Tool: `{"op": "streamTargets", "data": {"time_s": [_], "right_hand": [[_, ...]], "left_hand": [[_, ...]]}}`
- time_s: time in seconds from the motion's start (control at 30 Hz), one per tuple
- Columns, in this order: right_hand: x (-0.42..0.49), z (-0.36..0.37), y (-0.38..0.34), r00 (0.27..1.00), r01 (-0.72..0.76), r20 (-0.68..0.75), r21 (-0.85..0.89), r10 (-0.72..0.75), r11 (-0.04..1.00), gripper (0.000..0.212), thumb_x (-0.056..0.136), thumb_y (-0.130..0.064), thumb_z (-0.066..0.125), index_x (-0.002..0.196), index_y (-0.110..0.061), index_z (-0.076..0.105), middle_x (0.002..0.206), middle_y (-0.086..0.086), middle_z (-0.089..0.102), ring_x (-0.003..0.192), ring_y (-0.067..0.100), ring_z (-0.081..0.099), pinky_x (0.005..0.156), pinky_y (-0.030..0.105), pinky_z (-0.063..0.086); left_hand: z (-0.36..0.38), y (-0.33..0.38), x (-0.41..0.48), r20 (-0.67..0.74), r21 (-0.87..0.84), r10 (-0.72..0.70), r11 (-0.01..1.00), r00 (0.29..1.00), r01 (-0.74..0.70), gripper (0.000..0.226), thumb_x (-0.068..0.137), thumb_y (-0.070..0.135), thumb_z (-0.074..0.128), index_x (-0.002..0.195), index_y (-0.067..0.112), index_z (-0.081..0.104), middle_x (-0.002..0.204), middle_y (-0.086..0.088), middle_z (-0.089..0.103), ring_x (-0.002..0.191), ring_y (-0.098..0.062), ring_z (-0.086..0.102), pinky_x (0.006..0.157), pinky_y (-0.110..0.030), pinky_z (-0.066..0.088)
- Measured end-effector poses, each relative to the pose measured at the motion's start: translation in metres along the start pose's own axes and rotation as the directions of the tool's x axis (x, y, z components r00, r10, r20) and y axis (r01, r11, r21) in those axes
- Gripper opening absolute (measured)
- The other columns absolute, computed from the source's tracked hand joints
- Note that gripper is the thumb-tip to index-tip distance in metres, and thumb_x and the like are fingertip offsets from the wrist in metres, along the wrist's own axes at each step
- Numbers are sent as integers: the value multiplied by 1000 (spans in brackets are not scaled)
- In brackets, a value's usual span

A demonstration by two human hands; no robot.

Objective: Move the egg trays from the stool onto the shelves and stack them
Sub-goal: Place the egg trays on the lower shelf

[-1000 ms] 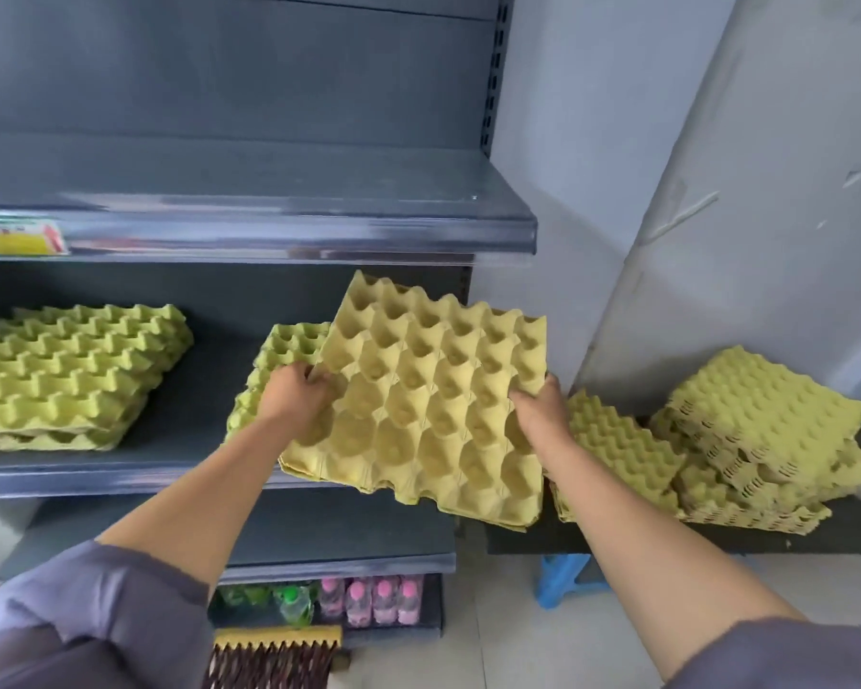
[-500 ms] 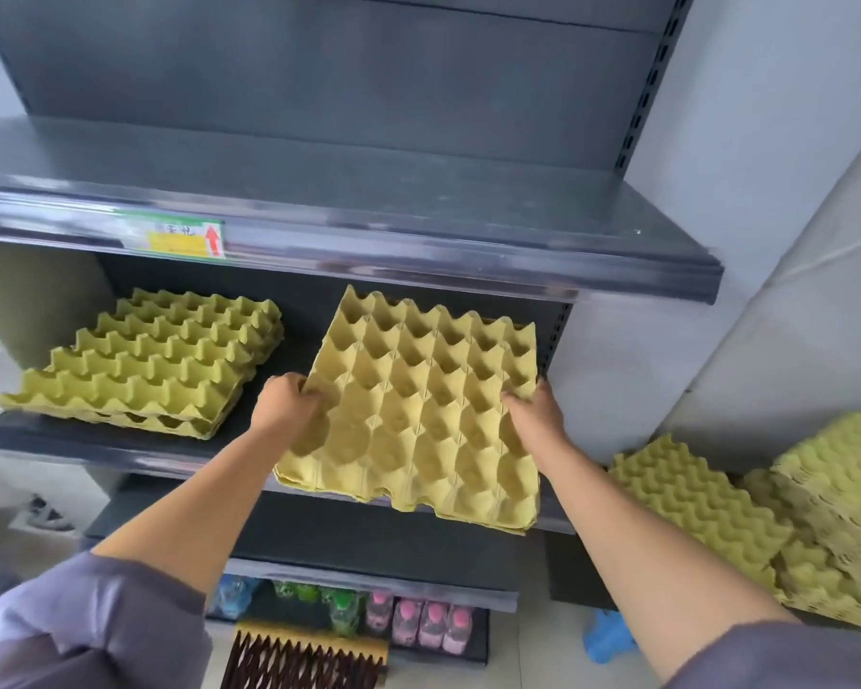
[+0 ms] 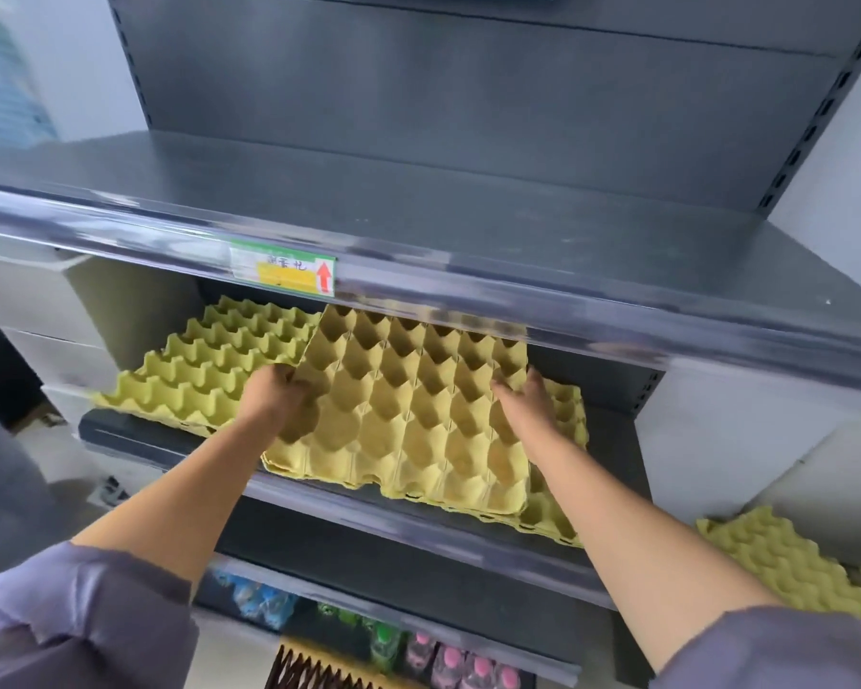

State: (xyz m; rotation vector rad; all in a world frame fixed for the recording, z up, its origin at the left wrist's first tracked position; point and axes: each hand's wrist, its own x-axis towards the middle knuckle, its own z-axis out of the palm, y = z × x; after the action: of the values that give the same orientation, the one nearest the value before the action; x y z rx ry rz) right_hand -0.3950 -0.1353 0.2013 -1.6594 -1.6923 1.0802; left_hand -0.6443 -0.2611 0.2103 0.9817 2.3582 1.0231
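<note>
Head view: left hand (image 3: 277,396) and right hand (image 3: 524,407), each in a pinch on the egg tray (image 3: 408,425).

Loose greyish-purple sleeves (image 3: 70,624) end near the elbows, leaving forearms (image 3: 185,494) bare.

Upper shelf lip (image 3: 518,293) overhangs the held tray (image 3: 408,415).

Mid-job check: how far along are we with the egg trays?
Done: a stack of trays sits on the middle shelf, with a second stack to its right. In hand: left hand and right hand grip one tray over that second stack, not yet released. Left: more trays wait low on the right.
</note>
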Motion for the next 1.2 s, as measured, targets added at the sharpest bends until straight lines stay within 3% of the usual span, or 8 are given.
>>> {"op": "streamTargets", "data": {"time_s": [0.2, 0.37, 0.5, 0.67, 0.8, 0.93, 1.07, 1.2], "right_hand": [[0, 58, -40, 1000, 12, -4, 16, -12, 1000, 73, 96, -35, 54, 153, -15, 12, 154, 10, 29, 136, 31, 37, 102, 38, 39], [-5, 126, -75, 999, -1, -35, 64, 3, 998, 76, 94, -34, 57, 153, -16, 13, 156, 9, 24, 140, 29, 31, 106, 37, 35], [-8, 180, -101, 999, -17, -34, 85, 20, 996, 77, 92, -33, 59, 153, -18, 14, 155, 11, 24, 140, 29, 30, 107, 37, 34], [-6, 229, -120, 999, -50, 14, 208, 48, 977, 76, 90, -28, 62, 152, -20, 19, 151, 10, 31, 133, 28, 40, 105, 36, 40], [-6, 248, -125, 995, -86, 78, 310, 64, 947, 77, 89, -26, 64, 152, -26, 20, 149, 3, 38, 130, 24, 44, 106, 41, 40], [-2, 257, -124, 991, -107, 107, 300, 78, 948, 79, 89, -27, 63, 152, -28, 16, 152, 2, 33, 134, 23, 40, 109, 43, 37], [3, 260, -127, 985, -150, 130, 278, 117, 949, 80, 89, -29, 63, 153, -29, 14, 152, 1, 31, 133, 25, 41, 106, 41, 40], [2, 260, -130, 986, -154, 115, 317, 123, 936, 75, 89, -27, 63, 151, -25, 21, 148, 2, 36, 130, 25, 43, 100, 36, 42]], "left_hand": [[-40, -40, 61, -5, 61, -28, 998, 1000, 28, 28, 89, 15, 60, 109, -4, 63, 93, -18, 62, 82, -28, 56, 72, -35, 47], [-83, -79, 110, 13, 144, -29, 989, 999, 27, 25, 87, 17, 60, 102, -2, 66, 89, -17, 62, 79, -30, 54, 68, -30, 39], [-120, -116, 139, 1, 97, -46, 994, 999, 46, 17, 80, 12, 59, 91, 3, 69, 79, -16, 64, 73, -34, 62, 64, -31, 50], [-144, -146, 159, -28, 13, -34, 999, 999, 34, 45, 68, 3, 64, 112, 16, 64, 94, -14, 68, 81, -33, 63, 70, -34, 53], [-145, -159, 169, -26, -108, -35, 994, 999, 32, 55, 72, -5, 63, 124, 13, 57, 112, -11, 64, 87, -27, 58, 74, -31, 49], [-139, -166, 174, -33, -172, -47, 984, 998, 41, 57, 76, -9, 61, 127, 16, 55, 114, -11, 63, 82, -27, 59, 72, -38, 54], [-142, -169, 185, -65, -135, -26, 991, 998, 17, 57, 73, -9, 60, 123, 19, 60, 110, -12, 67, 92, -35, 63, 74, -43, 56], [-148, -166, 194, -122, -146, -26, 989, 992, 8, 52, 72, -5, 59, 117, 19, 64, 109, -10, 69, 99, -32, 63, 83, -48, 54]]}}
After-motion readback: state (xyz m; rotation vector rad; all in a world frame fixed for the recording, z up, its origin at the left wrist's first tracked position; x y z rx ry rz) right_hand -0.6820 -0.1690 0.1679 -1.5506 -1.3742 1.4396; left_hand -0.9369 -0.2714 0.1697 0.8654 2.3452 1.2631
